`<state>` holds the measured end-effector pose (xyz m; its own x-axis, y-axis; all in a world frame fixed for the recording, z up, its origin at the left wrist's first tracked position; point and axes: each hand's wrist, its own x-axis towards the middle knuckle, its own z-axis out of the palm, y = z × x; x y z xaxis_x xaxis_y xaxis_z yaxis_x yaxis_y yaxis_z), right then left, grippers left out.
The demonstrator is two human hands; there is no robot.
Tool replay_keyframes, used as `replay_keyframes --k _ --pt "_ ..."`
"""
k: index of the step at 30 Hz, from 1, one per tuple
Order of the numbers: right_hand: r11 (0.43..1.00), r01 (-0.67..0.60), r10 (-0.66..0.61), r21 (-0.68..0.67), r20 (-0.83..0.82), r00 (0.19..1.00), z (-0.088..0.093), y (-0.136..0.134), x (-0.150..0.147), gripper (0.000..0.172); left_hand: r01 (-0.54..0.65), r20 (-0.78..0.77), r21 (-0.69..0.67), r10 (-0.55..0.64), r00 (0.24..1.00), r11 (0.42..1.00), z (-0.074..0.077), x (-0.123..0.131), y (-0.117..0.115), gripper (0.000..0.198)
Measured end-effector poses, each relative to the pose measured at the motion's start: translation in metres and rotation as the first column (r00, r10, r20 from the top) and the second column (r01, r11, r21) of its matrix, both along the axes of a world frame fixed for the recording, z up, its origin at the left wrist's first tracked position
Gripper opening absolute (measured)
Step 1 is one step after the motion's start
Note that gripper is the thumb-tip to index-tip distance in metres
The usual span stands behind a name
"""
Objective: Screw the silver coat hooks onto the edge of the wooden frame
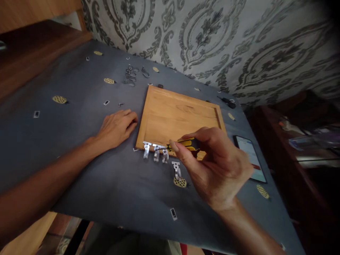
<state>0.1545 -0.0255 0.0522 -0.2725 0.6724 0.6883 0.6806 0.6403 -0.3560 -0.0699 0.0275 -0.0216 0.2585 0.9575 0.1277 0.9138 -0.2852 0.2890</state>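
Observation:
A wooden board [180, 113] with a raised rim lies flat on a table under a dark blue-grey cloth [79, 148]. Three metal hooks [155, 150] hang over the board's near edge, and one more hook [176, 170] lies loose on the cloth just below. My right hand [212, 166] is closed around a yellow-and-black screwdriver [186, 143], its tip at the hooks on the board's edge. My left hand [117, 128] rests on the cloth beside the board's left edge, fingers loosely curled and touching the wood.
A pile of spare metal hooks [132, 75] lies at the far side of the table. A phone [251, 157] with a lit screen sits right of the board. A small dark object [228, 102] lies near the patterned wall. A dark wooden cabinet [300, 148] stands to the right.

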Motion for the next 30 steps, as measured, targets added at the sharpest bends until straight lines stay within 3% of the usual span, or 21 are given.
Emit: replay_keyframes --k 5,10,20,30 --pt "0.997 -0.050 0.043 -0.051 -0.123 0.992 -0.002 -0.003 0.005 0.015 -0.003 -0.008 0.015 0.003 1.000 1.000 0.001 0.000 -0.001 0.018" --pt "0.997 0.070 -0.074 -0.024 -0.369 0.927 0.002 -0.009 0.013 0.011 0.009 -0.016 0.027 -0.009 1.000 1.000 -0.001 -0.001 -0.001 0.017" --pt "0.988 -0.019 -0.021 -0.150 -0.257 0.966 -0.011 -0.006 0.021 0.008 -0.003 -0.020 0.020 0.004 1.000 1.000 -0.001 0.000 -0.001 0.017" --pt "0.991 -0.028 -0.001 -0.130 -0.215 0.977 -0.015 -0.002 0.019 0.010 -0.003 -0.014 0.027 0.003 1.000 1.000 -0.001 0.000 -0.001 0.017"
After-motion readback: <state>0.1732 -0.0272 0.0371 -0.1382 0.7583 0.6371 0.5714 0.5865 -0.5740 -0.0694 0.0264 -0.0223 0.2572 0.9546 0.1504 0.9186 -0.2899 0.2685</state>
